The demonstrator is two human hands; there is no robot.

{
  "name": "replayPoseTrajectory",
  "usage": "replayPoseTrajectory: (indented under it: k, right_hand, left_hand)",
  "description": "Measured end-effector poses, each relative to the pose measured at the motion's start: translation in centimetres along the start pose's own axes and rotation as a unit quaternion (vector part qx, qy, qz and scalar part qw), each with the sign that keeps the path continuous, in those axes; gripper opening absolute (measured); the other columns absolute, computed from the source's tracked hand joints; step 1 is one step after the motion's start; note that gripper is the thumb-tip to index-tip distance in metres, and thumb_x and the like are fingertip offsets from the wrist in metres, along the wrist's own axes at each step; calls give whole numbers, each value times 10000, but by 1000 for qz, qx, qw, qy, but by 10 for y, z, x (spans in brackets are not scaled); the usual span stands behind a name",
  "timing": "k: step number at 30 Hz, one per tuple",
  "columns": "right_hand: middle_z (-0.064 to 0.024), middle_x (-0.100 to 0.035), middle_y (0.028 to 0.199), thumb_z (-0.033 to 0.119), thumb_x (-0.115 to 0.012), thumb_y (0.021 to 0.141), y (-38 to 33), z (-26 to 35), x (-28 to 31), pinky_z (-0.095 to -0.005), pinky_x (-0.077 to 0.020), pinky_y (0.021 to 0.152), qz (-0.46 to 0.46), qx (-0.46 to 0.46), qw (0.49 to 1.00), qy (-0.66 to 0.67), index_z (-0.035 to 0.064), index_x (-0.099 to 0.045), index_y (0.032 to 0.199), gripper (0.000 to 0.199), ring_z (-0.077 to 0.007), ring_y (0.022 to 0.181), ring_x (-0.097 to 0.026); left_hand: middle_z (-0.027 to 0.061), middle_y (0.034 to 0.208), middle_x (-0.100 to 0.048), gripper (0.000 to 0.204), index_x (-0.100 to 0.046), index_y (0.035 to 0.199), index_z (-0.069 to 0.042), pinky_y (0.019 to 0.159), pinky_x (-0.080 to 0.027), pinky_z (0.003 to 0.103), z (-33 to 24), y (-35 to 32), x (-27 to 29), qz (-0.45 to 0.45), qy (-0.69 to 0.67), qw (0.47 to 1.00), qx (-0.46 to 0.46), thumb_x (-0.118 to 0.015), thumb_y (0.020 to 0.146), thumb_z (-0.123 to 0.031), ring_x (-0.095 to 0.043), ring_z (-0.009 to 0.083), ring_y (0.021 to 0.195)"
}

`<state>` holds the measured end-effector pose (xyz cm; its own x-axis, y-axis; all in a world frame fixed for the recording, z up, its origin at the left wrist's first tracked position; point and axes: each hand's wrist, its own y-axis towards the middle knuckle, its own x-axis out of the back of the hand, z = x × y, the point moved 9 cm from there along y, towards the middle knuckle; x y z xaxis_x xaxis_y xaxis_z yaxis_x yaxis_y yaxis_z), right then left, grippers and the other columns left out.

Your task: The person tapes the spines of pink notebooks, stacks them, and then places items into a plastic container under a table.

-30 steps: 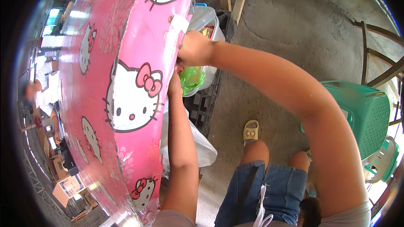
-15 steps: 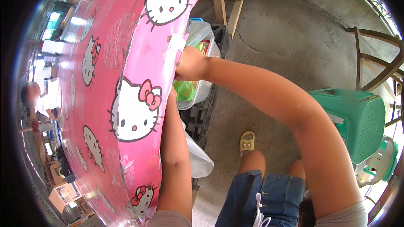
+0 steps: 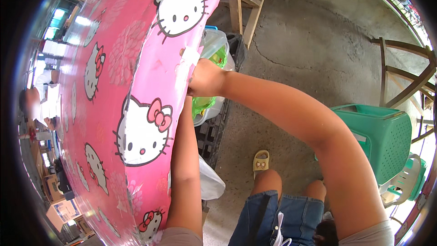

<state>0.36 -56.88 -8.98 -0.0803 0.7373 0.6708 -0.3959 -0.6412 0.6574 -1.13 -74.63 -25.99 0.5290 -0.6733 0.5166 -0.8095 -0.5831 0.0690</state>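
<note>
Head view, looking down: a pink tablecloth printed with white cartoon cats fills the picture from 7 o'clock up to 12 o'clock, draped over a table edge. The right hand sits just left of center, curled closed against the cloth's hanging edge, where pale worn patches show; whether it pinches the cloth or only presses it cannot be told. The left hand is hidden: the left forearm rises from 6 o'clock and disappears behind the right hand, so its state cannot be told. Just beyond the hands, toward 12 o'clock, a clear plastic bag with bright green contents rests on a black crate. A white bag lies beside the crate. At 3 o'clock stands 1 green plastic stool on the concrete floor; 1 yellow sandal lies near 5 o'clock.
</note>
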Motion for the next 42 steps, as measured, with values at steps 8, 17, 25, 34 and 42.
replayPoseTrajectory:
  k: [8, 17, 25, 34, 42]
  right_hand:
    - [-176, -614, 621, 368, -672, 758, 3, -2, 3, -414, -517, 619, 18, -11, 1000, 15, -22, -641, 663, 402, -349, 632, -631]
    - [-176, -626, 659, 367, -678, 748, -1, 0, 5, -412, -518, 632, 45, -27, 998, 32, -19, -656, 701, 389, -348, 657, -634]
    - [-174, -609, 612, 389, -677, 745, 1, 0, 0, -417, -518, 603, 2, 5, 1000, 1, -10, -652, 667, 407, -352, 624, -629]
    - [-175, -606, 612, 357, -683, 731, 7, 1, 21, -421, -517, 582, -55, 12, 998, 16, -1, -635, 648, 370, -346, 609, -627]
    - [-141, -520, 919, 151, -720, 594, 5, -13, 11, -417, -503, 607, 38, -12, 999, 15, 115, -579, 925, 362, -346, 764, -581]
  left_hand:
    - [77, 879, -637, 226, -624, 948, -14, 731, -478, 321, -7, 6, -6, 17, 38, 999, -6, -615, 785, -170, -613, 174, 833]
    - [89, 882, -642, 229, -619, 969, -14, 734, -483, 326, -10, 8, -8, 38, 64, 997, -2, -612, 789, -154, -619, 184, 841]
    - [100, 884, -647, 234, -614, 988, -14, 737, -487, 330, -11, 4, -12, 47, 86, 995, -18, -609, 792, -140, -624, 193, 849]
    - [113, 887, -652, 242, -609, 1010, -14, 741, -492, 335, -15, 1, -20, 58, 109, 992, -35, -606, 795, -124, -630, 203, 857]
    - [124, 889, -657, 250, -604, 1029, -14, 744, -496, 340, -22, -8, -15, 74, 124, 989, -28, -603, 798, -110, -636, 212, 865]
